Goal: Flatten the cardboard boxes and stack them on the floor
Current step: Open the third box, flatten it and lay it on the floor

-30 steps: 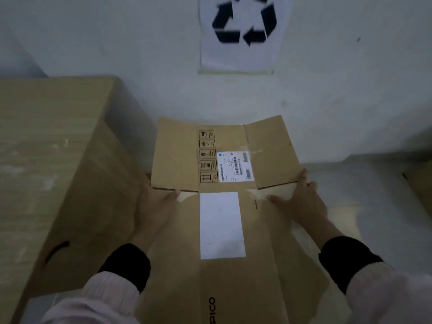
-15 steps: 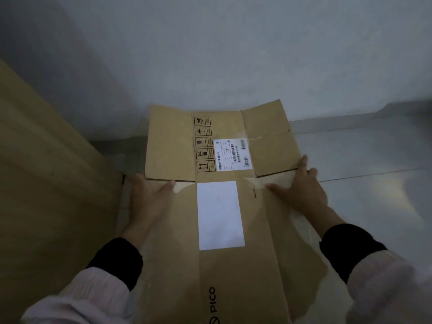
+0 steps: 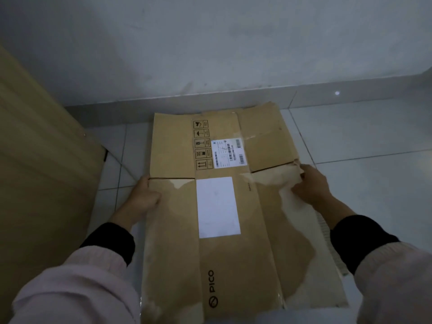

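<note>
One cardboard box [image 3: 233,206] was already flattened, lying near the floor [image 3: 362,136] by the wall. The left hand [image 3: 142,199] and right hand [image 3: 311,183] clasped its side edges. No stack was visible; release remained.

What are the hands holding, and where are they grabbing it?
Both hold the flattened cardboard box. The left hand grips its left edge and the right hand its right edge, each near the slit where the top flaps begin.

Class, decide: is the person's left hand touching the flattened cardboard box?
Touching. The head view shows the left hand gripping the left edge of the flattened cardboard box, fingers curled over it.
</note>
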